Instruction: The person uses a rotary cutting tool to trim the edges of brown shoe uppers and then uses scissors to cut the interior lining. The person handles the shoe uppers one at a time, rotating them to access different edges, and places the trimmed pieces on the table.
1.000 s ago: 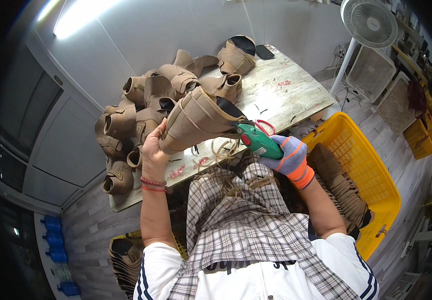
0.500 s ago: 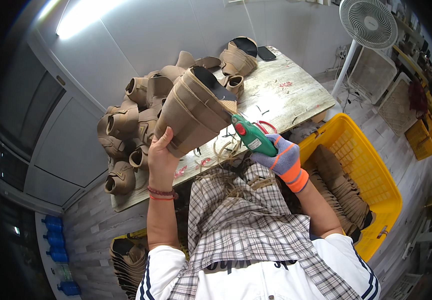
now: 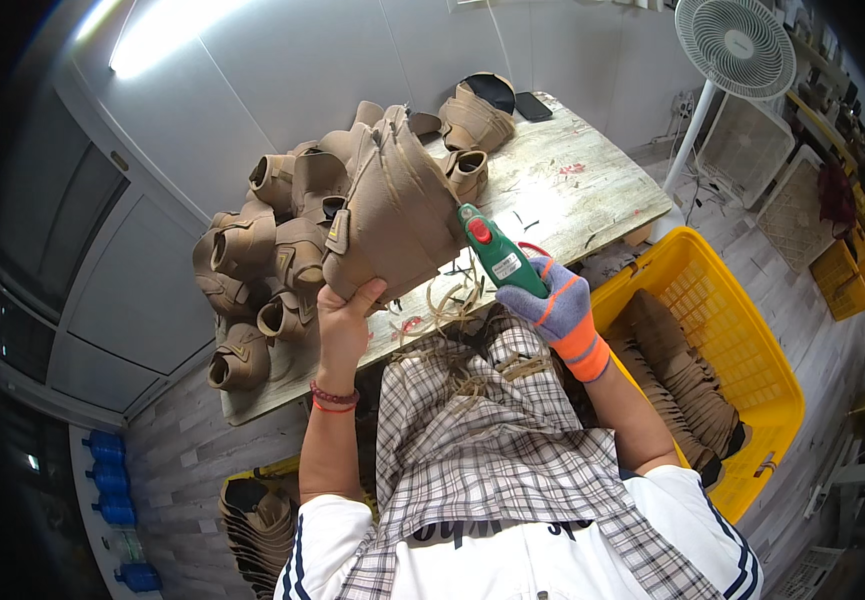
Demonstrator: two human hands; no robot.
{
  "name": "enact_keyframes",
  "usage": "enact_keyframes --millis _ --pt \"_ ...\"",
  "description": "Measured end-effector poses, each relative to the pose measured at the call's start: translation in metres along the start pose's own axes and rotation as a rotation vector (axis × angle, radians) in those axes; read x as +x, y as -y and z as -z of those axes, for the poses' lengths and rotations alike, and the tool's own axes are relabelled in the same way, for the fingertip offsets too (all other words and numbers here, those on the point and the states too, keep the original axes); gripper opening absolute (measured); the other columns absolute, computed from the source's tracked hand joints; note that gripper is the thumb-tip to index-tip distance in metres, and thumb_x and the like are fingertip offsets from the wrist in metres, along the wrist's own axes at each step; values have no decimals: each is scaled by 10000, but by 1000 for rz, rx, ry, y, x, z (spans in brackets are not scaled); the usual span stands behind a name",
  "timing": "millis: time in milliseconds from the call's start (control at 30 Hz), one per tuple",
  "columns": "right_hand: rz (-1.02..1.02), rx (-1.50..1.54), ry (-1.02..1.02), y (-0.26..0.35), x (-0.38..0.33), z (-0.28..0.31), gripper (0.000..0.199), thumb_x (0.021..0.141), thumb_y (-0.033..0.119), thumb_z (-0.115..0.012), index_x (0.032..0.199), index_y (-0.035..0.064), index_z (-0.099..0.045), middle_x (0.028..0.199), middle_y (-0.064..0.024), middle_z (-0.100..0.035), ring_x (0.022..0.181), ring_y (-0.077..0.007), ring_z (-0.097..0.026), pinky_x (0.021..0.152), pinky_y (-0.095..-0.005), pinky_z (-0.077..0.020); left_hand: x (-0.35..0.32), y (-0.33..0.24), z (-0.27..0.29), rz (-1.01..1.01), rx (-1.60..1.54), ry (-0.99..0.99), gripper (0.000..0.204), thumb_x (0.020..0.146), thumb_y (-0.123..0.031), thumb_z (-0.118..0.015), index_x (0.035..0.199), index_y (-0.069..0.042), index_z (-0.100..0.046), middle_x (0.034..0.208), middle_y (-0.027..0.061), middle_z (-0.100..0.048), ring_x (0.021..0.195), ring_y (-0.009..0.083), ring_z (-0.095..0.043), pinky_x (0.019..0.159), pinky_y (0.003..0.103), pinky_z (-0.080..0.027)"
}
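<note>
My left hand [image 3: 352, 300], bare, grips the lower edge of a brown boot upper [image 3: 397, 210] and holds it up over the table's near edge. Layered edges run along its top, and a small tab with a yellow mark sits on its left side. My right hand [image 3: 554, 305], in a purple and orange glove, is closed around a green handheld power tool [image 3: 502, 258] with a red button. The tool's tip meets or nearly meets the upper's right edge; the exact contact is too small to tell. Cut strips [image 3: 452, 300] lie below, and some rest on my plaid apron [image 3: 492, 430].
Several brown uppers [image 3: 242, 245] are heaped on the table [image 3: 592, 185] at the left. A dark phone [image 3: 532, 106] lies at its back edge. At the right stands a yellow crate [image 3: 742, 330] with stacked brown pieces [image 3: 677, 370]. Beyond it is a white fan [image 3: 735, 48].
The boot upper has been turned in my left hand, so its dark-lined opening no longer shows and the tabbed side does. The green tool has shifted slightly left and tilted more upright.
</note>
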State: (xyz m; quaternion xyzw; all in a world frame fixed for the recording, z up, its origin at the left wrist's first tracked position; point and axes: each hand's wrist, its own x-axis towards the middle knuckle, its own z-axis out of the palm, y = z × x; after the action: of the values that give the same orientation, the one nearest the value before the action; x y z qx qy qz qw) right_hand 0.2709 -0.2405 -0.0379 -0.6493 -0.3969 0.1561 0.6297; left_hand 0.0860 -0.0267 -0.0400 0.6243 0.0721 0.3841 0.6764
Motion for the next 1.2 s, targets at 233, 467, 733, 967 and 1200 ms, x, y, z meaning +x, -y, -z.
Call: enact_keyframes --millis 233,467,733,967,1200 --pt "-40 105 -75 -9 7 -1 422 765 361 -806 935 -4 -682 718 -49 -673 622 -62 -605 548 -249 -489 -5 12 -9 -264 648 32 135 865 -16 -670 999 1 -671 919 45 -695 820 134 -612 773 272 -472" --pt "-113 176 -77 0 9 0 364 812 346 -769 910 8 -677 696 7 -608 618 -43 -530 552 -229 -440 -15 24 -19 -486 977 15 155 833 -31 -687 986 -2 -680 1030 152 -650 925 328 -604 808 396 -475" --pt "-158 303 -44 11 9 6 341 841 357 -739 887 27 -669 687 30 -598 632 -24 -514 555 -202 -414 -23 41 -12 -577 1105 119 225 789 33 -637 1005 -11 -683 1087 199 -629 1032 401 -571 869 452 -460" --pt "-277 425 -58 27 19 12 354 847 371 -735 869 31 -639 666 19 -576 570 -47 -539 505 -207 -435 -27 48 5 -534 990 120 248 800 53 -617 1044 33 -658 1101 202 -633 1067 399 -576 896 441 -465" --pt "-241 421 -125 12 26 29 351 843 361 -742 881 35 -619 644 -7 -589 529 -72 -542 489 -217 -430 51 31 38 -415 985 -53 199 840 -37 -661 1024 37 -657 940 187 -668 840 341 -652 724 391 -501"
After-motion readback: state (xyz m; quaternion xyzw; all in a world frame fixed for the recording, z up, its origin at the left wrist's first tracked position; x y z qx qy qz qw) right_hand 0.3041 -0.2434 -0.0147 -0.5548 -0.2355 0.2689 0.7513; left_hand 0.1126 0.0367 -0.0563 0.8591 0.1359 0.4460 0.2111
